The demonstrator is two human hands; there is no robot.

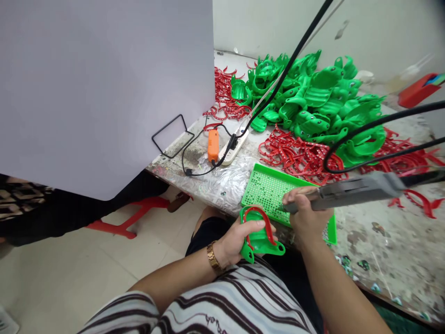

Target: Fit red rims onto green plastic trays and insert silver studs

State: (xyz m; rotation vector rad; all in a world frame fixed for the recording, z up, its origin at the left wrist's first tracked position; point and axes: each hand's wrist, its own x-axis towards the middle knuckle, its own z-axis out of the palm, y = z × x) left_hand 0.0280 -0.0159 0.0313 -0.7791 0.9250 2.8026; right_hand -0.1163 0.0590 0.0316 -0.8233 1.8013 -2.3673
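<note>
Green plastic piece (262, 246): held low in front of the striped shirt, at the near edge of the table (385, 260), a curved red strip (267, 226) lying across its hollow.
Left hand (234, 239): pinching piece and strip together, thumb on top, the other fingers mostly hidden beneath.
Right hand (309, 218): wrapped around the front of a grey corded tool (358, 191), whose dark tip sits over the tray, apart from the piece.
Thumb risk: if that tip slipped while working near the strip, it could catch the left thumb, I'd judge.
Strip risk: a slack pinch might let the strip slide crooked.
Green tray (267, 185): just beyond both hands; a knock from the right forearm could push it askew.
Black cable (399, 113): looping over the nearer red strips (299, 155); a hard pull may drag some along.
Green heap (313, 102): similar pieces piled loosely farther back, liable to slide if bumped.
Power strip (226, 160): left of the heap, beside an orange box (213, 146); a tug might loosen a plug.
</note>
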